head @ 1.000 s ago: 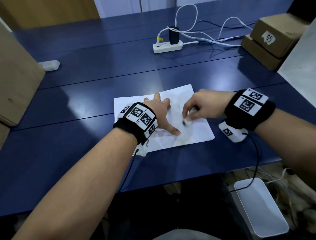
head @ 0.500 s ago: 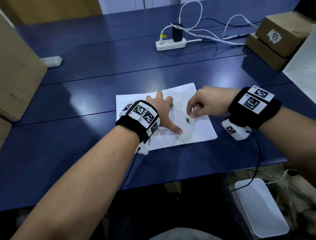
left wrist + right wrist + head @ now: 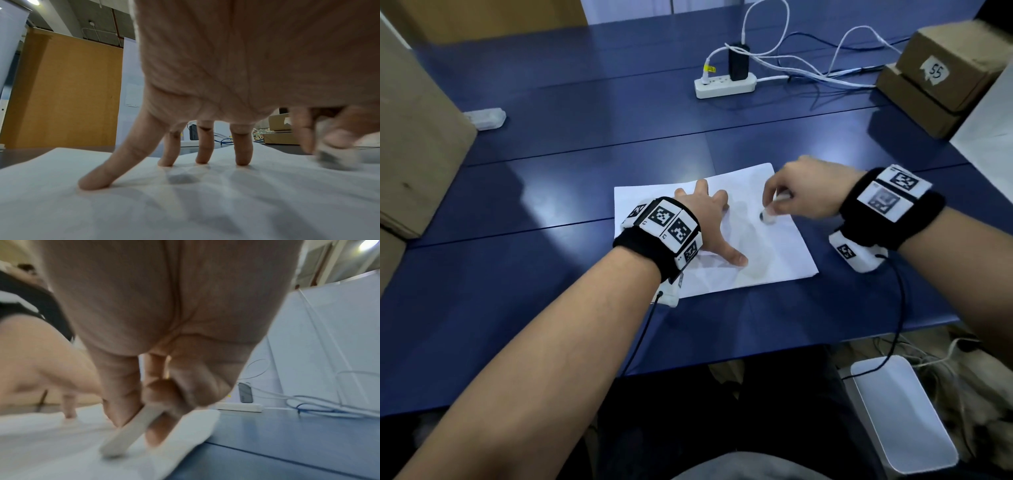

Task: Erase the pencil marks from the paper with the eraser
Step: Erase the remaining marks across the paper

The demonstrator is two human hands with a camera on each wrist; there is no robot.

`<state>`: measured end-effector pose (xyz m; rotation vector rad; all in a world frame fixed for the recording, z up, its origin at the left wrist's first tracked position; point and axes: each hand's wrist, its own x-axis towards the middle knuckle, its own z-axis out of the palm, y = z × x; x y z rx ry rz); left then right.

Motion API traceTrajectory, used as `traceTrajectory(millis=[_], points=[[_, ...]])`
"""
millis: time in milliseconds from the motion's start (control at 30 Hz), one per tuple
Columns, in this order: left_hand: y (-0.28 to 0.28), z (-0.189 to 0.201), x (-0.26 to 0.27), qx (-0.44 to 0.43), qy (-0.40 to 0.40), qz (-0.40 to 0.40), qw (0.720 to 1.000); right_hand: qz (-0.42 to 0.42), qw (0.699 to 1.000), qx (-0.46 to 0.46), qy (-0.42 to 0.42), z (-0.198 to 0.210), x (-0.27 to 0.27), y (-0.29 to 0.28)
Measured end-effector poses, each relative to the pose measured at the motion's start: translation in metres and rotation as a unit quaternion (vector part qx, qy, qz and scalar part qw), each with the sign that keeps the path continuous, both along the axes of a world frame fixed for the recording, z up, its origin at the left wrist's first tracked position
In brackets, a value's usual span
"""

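Sheet of white paper [image 3: 774,253] lying flat near the front edge of the blue table [image 3: 551,212], slightly askew, creased in places. Left hand [image 3: 709,219] spread on the paper's left half, fingers straight and splayed, fingertips [image 3: 93,183] pressing down, thumb reaching toward the sheet's front edge. Right hand [image 3: 804,192] over the paper's right half, fingers curled and pinching a white eraser [image 3: 768,216] between thumb and fingertips; eraser tilted, lower end touching the paper, with a dark smudge at that tip. Blurred in both wrist views, so pencil marks hard to make out, perhaps faint grey beneath the eraser. Toward the far edge, a white power strip [image 3: 724,85] with a black adapter and tangled cables. Cardboard boxes [image 3: 941,75] stacked at the far right corner, the upper one labelled 55. Small white object [image 3: 486,118] near the left edge.
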<state>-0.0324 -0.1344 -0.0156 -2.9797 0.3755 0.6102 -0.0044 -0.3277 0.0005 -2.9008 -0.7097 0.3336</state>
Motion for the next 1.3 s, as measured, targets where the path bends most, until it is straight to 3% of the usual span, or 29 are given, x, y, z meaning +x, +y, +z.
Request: traceTrajectory(millis=[100, 267, 333, 433, 500, 567, 667, 733, 800, 867, 967, 1167, 1233, 1300], points=[[0.0, 0.0, 0.0, -0.003, 0.004, 0.002, 1.0, 0.002, 1.0, 0.012, -0.001, 0.0, -0.003, -0.003], [0.001, 0.0, 0.0, -0.003, 0.003, -0.002, 1.0, 0.107, 0.974, -0.016, 0.198, 0.001, -0.029, -0.003], [0.0, 0.0, 0.0, -0.002, 0.003, -0.002, 1.0, 0.095, 0.982, -0.015, 0.162, 0.002, -0.024, -0.003], [0.0, 0.001, 0.001, 0.002, 0.0, -0.001, 1.0, 0.024, 0.999, -0.016, 0.023, -0.002, -0.004, -0.003], [0.0, 0.0, 0.0, 0.004, 0.0, -0.002, 1.0, -0.019, 1.0, 0.002, -0.01, -0.004, 0.002, -0.005], [0.001, 0.0, 0.001, 0.003, 0.002, 0.0, 1.0, 0.002, 1.0, 0.006, 0.016, -0.003, -0.003, -0.007], [0.001, -0.001, 0.001, -0.005, 0.003, 0.001, 1.0, 0.092, 0.984, -0.007, 0.154, -0.001, -0.022, -0.005], [0.001, -0.001, 0.001, -0.006, 0.003, 0.0, 1.0, 0.109, 0.974, -0.017, 0.196, -0.002, -0.027, -0.005], [0.001, -0.001, 0.002, -0.003, 0.003, -0.001, 1.0, 0.078, 0.985, -0.014, 0.155, -0.001, -0.021, -0.004], [0.0, -0.001, 0.002, 0.0, 0.006, 0.002, 1.0, 0.024, 0.998, -0.005, 0.059, 0.0, -0.01, -0.001], [-0.001, 0.0, 0.001, 0.004, 0.006, 0.003, 1.0, -0.03, 0.999, 0.016, -0.022, -0.002, 0.001, -0.002], [0.001, 0.0, 0.001, -0.002, -0.001, -0.001, 1.0, 0.097, 0.983, 0.002, 0.154, 0.0, -0.028, 0.002], [0.0, 0.0, 0.001, 0.001, 0.001, -0.002, 1.0, 0.093, 0.985, 0.0, 0.144, 0.0, -0.024, 0.004], [0.0, 0.001, 0.001, 0.006, 0.002, -0.003, 1.0, 0.046, 0.996, 0.006, 0.075, -0.001, -0.01, 0.004]])
